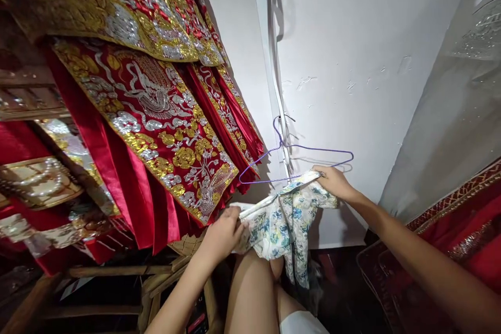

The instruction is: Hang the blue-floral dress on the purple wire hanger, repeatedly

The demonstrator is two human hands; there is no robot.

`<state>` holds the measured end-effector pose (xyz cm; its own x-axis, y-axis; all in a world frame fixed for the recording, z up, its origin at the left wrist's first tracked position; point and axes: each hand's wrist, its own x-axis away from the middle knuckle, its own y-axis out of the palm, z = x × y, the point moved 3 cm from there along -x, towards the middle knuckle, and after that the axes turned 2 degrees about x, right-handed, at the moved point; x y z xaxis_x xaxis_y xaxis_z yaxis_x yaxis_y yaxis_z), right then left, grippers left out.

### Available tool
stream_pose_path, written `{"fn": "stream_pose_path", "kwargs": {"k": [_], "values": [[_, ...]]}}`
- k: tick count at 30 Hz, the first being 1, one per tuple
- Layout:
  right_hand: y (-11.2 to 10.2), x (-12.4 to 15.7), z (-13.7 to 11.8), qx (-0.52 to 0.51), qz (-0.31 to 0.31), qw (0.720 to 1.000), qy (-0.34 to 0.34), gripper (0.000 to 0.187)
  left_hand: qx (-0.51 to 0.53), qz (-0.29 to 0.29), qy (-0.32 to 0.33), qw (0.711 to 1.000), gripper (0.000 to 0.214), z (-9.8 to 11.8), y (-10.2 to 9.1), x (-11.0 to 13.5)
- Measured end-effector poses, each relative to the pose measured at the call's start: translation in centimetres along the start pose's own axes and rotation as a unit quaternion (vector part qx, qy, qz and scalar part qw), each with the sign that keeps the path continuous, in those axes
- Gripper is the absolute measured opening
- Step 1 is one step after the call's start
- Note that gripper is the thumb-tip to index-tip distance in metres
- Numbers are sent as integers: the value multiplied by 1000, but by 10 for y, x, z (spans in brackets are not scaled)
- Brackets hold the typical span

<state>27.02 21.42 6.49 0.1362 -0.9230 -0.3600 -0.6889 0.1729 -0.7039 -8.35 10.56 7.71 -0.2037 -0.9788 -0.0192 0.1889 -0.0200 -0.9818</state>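
Observation:
A white garment with a blue and green floral print (pixel 274 224) is stretched between my two hands, its upper edge pulled taut. My left hand (pixel 226 229) is closed on the garment's left end, with the fingertips partly hidden. On the other side my right hand (pixel 332 181) grips the upper right corner. Long strips of the cloth hang down over the knees. Just above and behind the garment, a purple wire hanger (pixel 313 148) hangs by its hook from a white pole (pixel 274 62). The hanger's lower bar runs close behind the cloth; whether they touch I cannot tell.
Red robes with gold and silver embroidery (pixel 168 125) hang at the left. Below them stands a wooden frame (pixel 109 271). A white wall (pixel 344 36) is behind the pole. More red, gold-trimmed fabric (pixel 462 224) lies at the right, beneath a translucent cover (pixel 450 115).

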Motion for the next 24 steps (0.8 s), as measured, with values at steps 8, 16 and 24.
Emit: {"fn": "stream_pose_path", "kwargs": {"k": [8, 16, 24], "values": [[-46, 36, -15, -52, 35, 997, 38, 17, 171, 170, 111, 964, 45, 13, -4, -37], [-38, 65, -41, -141, 31, 988, 49, 34, 322, 300, 162, 883, 29, 44, -45, -64], [-119, 46, -6, -46, 154, 980, 114, 50, 465, 106, 150, 866, 24, 32, -61, -77]]}}
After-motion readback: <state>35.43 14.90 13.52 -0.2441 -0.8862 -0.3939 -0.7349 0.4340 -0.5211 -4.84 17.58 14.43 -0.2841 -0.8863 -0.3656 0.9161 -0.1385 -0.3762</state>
